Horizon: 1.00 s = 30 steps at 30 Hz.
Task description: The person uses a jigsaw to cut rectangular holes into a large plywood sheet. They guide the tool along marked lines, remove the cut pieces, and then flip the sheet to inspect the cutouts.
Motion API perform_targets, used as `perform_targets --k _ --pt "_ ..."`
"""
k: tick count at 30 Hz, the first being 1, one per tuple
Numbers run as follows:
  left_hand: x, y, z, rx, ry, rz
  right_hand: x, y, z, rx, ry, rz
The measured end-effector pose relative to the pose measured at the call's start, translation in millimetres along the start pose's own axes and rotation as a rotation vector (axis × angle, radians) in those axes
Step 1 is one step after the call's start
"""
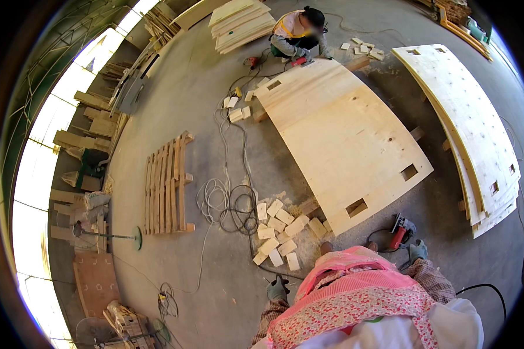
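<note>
My left hand (278,288), in a dark grey-green glove, hangs low beside my body with its fingers apart and nothing visible in it. My right hand (418,250), gloved in grey-green, is just behind a red and black jigsaw (399,235). Its fingers look loosely spread and not wrapped round the tool's red handle; whether they touch the tool is hard to see. A dark cord trails from the jigsaw. Ahead lies a large plywood sheet (346,139), raised on timber supports, with rectangular holes near its corners.
Several small wooden offcuts (280,228) lie by the sheet's near left corner. Coiled cables (236,203) cross the floor beside a wooden pallet (167,185). Stacked cut panels (468,128) stand at right. A co-worker (300,35) crouches at the sheet's far end with a red power tool (298,61).
</note>
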<state>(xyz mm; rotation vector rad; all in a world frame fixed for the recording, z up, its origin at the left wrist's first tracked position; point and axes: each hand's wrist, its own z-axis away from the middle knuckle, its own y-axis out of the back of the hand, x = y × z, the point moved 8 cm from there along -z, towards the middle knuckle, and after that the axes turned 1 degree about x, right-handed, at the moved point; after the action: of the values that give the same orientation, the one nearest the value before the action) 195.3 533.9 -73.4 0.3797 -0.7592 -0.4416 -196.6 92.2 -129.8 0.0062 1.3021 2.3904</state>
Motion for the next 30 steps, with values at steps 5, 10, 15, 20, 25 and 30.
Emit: perform_targets --k 5,10,15,20,25,30 --pt "-18 -7 -3 -0.038 0.034 0.057 -32 4 -4 -0.018 0.122 -0.09" --pt "-28 -22 -20 -0.071 0.078 0.195 -45 11 -6 0.046 0.174 -0.077" --pt "-35 -14 -32 -0.04 0.056 0.474 -48 1 -6 0.023 0.182 -0.061" --pt "-46 -8 -57 0.049 -0.09 0.471 -29 -1 -11 0.003 0.158 -0.066" --pt "-52 -15 -69 0.067 -0.087 0.419 -7 2 -16 0.023 0.104 -0.061" --pt "-64 1 -102 0.104 -0.163 0.017 -1 -16 -20 0.059 0.18 -0.155"
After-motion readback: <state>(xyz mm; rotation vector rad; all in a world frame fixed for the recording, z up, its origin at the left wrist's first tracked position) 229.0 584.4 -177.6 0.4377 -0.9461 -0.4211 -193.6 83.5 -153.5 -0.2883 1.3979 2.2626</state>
